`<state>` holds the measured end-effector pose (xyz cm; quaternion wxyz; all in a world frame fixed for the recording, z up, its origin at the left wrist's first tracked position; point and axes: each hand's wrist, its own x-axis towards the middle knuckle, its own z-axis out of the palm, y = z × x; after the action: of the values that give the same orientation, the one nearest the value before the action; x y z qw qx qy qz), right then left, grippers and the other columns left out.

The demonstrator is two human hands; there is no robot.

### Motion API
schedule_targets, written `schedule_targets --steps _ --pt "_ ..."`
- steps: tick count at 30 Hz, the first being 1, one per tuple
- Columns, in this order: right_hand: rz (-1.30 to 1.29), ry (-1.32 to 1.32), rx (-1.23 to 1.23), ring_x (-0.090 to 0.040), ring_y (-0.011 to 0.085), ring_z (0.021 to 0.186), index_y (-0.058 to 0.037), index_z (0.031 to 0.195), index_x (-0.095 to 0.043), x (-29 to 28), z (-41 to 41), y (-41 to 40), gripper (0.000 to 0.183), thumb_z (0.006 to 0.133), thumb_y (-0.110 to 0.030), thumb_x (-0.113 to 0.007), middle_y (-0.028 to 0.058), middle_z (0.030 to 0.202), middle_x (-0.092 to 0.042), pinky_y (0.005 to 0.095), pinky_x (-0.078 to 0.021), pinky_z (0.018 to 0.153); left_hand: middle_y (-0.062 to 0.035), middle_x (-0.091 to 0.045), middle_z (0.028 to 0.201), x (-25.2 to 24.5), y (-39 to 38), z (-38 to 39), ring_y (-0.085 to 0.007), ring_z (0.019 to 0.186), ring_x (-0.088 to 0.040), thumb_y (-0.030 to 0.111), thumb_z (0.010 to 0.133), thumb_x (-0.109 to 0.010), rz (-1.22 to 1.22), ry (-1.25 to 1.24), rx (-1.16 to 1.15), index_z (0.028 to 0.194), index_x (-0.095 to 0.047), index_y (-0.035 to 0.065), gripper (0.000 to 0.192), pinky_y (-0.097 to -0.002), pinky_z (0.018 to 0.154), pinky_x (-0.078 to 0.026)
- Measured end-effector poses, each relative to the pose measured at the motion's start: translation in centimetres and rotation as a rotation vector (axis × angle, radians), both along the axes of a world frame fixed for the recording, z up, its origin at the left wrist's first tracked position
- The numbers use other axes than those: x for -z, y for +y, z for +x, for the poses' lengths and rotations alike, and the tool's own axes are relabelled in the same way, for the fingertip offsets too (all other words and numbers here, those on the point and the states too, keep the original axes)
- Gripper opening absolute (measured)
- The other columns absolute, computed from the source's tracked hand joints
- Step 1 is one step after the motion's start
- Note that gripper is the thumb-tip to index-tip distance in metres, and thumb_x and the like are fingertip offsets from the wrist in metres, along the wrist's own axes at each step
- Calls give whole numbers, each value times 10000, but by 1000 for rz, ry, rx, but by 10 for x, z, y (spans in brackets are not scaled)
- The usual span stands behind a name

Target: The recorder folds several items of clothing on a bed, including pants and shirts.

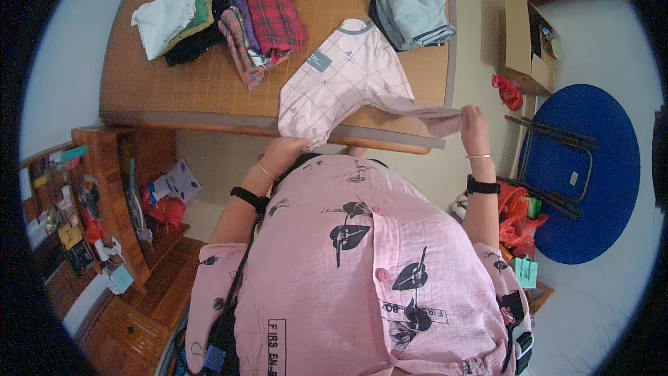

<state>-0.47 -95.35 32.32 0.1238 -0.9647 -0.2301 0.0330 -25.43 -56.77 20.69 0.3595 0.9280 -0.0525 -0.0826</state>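
Observation:
A pale pink long-sleeved top [336,73] with a grid print and a grey neckband lies partly folded at the front edge of the mat-covered bed [203,94]. My right hand [474,130] pinches the cuff of one sleeve, which is drawn out to the right, off the surface. At the top's lower edge, my left hand [286,155] grips the hem, its fingertips partly hidden by the cloth. Just beyond the collar sits a stack of folded grey and pale blue clothes [417,15].
Folded clothes lie at the back left, among them a white garment [169,18] and a red plaid garment [274,18]. A wooden shelf unit [104,193] with small items stands left. On the right are a cardboard box [519,36], red plastic bags [516,214] and a blue folding table [600,167].

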Motion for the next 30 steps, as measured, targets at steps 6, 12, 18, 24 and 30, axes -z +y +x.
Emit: schedule_targets --steps 6,12,18,24,30 --pt "12 -59 -176 -561 396 730 -51 915 -530 -13 48 76 136 786 -56 -488 193 863 -551 470 -464 612 -183 -623 800 -12 -12 11 -343 757 -613 83 766 -508 70 141 29 858 -620 49 148 -411 676 -494" --pt "81 -192 -391 -562 376 723 -57 920 -532 2 121 179 109 834 -114 -496 171 832 -549 441 -463 598 -149 -631 846 -12 -15 21 -322 807 -612 140 780 -514 85 170 20 929 -602 76 184 -410 705 -484" --pt "63 -222 -465 -576 361 689 -70 905 -528 53 156 225 99 832 -124 -490 151 814 -543 431 -477 573 -150 -607 727 -6 -11 29 -335 705 -600 146 734 -539 31 81 -38 840 -580 81 132 -430 618 -475" --pt "45 -128 -422 -583 369 685 -65 886 -518 100 146 212 98 812 -128 -500 163 825 -534 443 -483 572 -162 -606 735 -5 -14 28 -341 710 -599 154 729 -539 69 249 -8 857 -577 84 150 -432 625 -474" --pt "-54 -66 -395 -578 361 732 -47 877 -506 155 120 182 94 792 -88 -497 170 822 -521 443 -479 597 -159 -604 732 0 -20 21 -338 712 -598 139 740 -523 -5 189 -26 857 -571 78 141 -427 635 -471"
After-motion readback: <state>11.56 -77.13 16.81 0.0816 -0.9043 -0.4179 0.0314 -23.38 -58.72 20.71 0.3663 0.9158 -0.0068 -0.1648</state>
